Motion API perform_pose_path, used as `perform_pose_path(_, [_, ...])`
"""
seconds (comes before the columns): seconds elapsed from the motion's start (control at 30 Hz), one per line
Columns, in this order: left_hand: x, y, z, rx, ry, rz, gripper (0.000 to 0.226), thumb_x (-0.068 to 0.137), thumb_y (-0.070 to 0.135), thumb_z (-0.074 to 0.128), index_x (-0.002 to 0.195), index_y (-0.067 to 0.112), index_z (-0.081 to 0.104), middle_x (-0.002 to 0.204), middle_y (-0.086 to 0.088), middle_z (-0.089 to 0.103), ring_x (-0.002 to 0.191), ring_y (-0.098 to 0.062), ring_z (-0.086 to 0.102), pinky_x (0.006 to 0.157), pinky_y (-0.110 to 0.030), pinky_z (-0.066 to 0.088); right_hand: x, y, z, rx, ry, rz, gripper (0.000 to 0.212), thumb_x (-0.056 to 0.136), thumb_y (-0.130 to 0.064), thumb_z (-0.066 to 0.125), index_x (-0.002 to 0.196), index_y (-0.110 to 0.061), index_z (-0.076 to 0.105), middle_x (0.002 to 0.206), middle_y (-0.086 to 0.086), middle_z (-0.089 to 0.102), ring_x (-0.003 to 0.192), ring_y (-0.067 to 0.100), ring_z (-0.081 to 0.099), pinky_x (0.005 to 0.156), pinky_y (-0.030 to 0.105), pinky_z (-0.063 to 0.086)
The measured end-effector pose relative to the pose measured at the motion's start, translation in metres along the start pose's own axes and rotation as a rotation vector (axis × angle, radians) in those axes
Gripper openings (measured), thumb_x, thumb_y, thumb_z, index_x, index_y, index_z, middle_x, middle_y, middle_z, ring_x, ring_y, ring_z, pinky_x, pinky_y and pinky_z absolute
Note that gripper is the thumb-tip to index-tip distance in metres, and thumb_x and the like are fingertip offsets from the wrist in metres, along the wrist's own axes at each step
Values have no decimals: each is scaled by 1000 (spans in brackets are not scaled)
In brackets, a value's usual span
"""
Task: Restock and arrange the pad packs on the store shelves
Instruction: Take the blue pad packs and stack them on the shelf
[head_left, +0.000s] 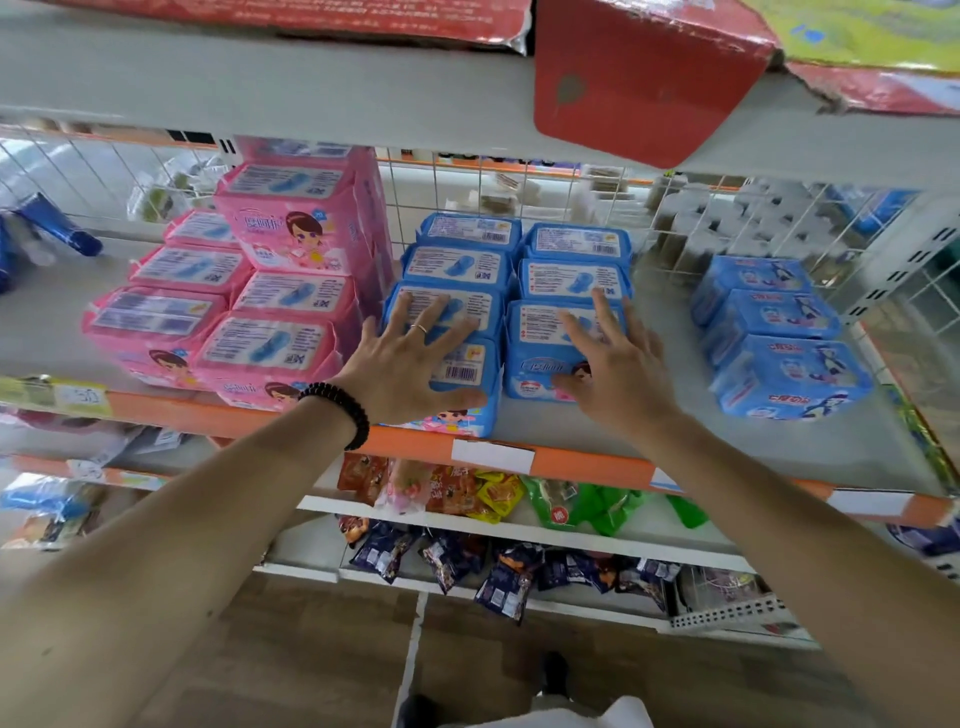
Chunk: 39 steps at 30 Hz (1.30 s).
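The shelf (561, 431) is a flat grey board with an orange front edge (582, 460) and a white wire grid (519, 208) at its back. On it stand three groups of soft, shiny plastic pad packs, all pillow-shaped rectangles with crimped ends.

The pink packs (291, 291) at the left are piled in two rows, the back ones higher, almost under the upper shelf (311, 88). The blue packs (514, 280) in the middle stand in two rows that run from the front edge back toward the grid; their long sides lie across the shelf and their printed labels face up. The left blue row touches the pink pile. The darker blue packs (779, 338) at the right make one row, well apart from the middle group, with bare board between and in front.

The left hand (410, 358), with a ring and a black bead bracelet (343, 410), lies flat with spread straight fingers on the front packs of the left blue row. The right hand (613, 358) also rests released, its fingers straight, on the front pack of the right blue row, its thumb against the pack's front face.
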<state>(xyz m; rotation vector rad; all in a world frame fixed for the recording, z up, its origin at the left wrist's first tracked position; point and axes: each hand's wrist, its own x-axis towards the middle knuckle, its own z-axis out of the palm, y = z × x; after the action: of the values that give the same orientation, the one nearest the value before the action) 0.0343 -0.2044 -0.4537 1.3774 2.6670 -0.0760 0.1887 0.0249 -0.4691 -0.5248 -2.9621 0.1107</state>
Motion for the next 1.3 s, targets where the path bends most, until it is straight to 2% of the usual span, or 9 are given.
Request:
perform_pose_path(0.17, [1, -1, 5, 27, 23, -4, 103, 69, 97, 11, 155, 45, -8, 168, 4, -12, 153, -36, -11, 118, -65, 17, -3, 1, 9, 81, 37, 54, 60, 97, -37, 59, 153, -35, 34, 165, 10, 20, 151, 39, 14, 113, 58, 31])
perform_pose_path(0.3, [2, 0, 3, 22, 29, -9, 111, 58, 100, -2, 155, 45, -7, 168, 5, -10, 153, -36, -9, 117, -65, 21, 1, 2, 6, 97, 27, 74, 58, 98, -37, 57, 152, -35, 36, 162, 9, 28, 151, 35, 16, 110, 56, 36])
perform_pose_path(0.4, [0, 2, 4, 39, 39, -17, 107, 62, 98, 2, 154, 45, -8, 167, 4, -9, 153, -37, -9, 116, -65, 23, 1, 0, 3, 87, 17, 93, 58, 98, -38, 56, 152, -37, 35, 162, 7, 28, 151, 33, 17, 111, 54, 36])
perform_pose_path(0.6, [-10, 4, 4, 21, 119, 12, 100, 70, 95, 0, 156, 43, -4, 168, 3, -6, 154, -35, -3, 118, -65, 13, -18, -10, -6, 6, -30, 123, 71, 100, -50, 44, 159, -28, 9, 168, 4, 6, 154, 29, 2, 120, 58, 7])
perform_pose_path(0.77, [-34, 6, 3, 23, 260, 73, 93, 80, 89, 7, 158, 40, 1, 168, 5, -3, 155, -30, 1, 117, -64, 11, -54, -12, -12, 29, 24, 150, 76, 98, -64, 24, 158, -33, -10, 167, -2, -13, 154, 23, -12, 122, 56, -2])
perform_pose_path(0.87, [-43, 9, 3, 6, 290, 110, 89, 82, 86, 14, 157, 39, 6, 169, 4, -2, 155, -28, 1, 116, -66, 10, -71, -15, -17, 46, 71, 167, 80, 90, -70, 12, 157, -34, -10, 167, -1, -12, 154, 23, -11, 121, 56, 0])
perform_pose_path(1.03, [-58, 13, 10, -13, 357, 160, 86, 85, 83, 18, 157, 35, 16, 169, 1, 1, 155, -28, 5, 117, -67, 14, -103, -23, -26, 90, 151, 241, 79, 93, -61, 30, 159, -30, 1, 167, -2, -10, 153, 22, -8, 121, 57, 3])
perform_pose_path(1.13, [-69, 14, 12, -7, 405, 184, 87, 86, 81, 25, 157, 31, 22, 169, -1, 7, 154, -29, 12, 116, -68, 19, -118, -26, -33, 89, 193, 319, 79, 91, -65, 25, 159, -32, 2, 166, -5, -15, 152, 19, -16, 121, 54, 0])
perform_pose_path(1.3, [-82, 19, 5, 15, 425, 194, 87, 86, 81, 30, 156, 30, 25, 168, -2, 10, 153, -30, 16, 116, -68, 19, -131, -27, -44, 81, 201, 300, 83, 87, -71, 15, 159, -33, 0, 166, -4, -17, 152, 20, -19, 121, 52, -1])
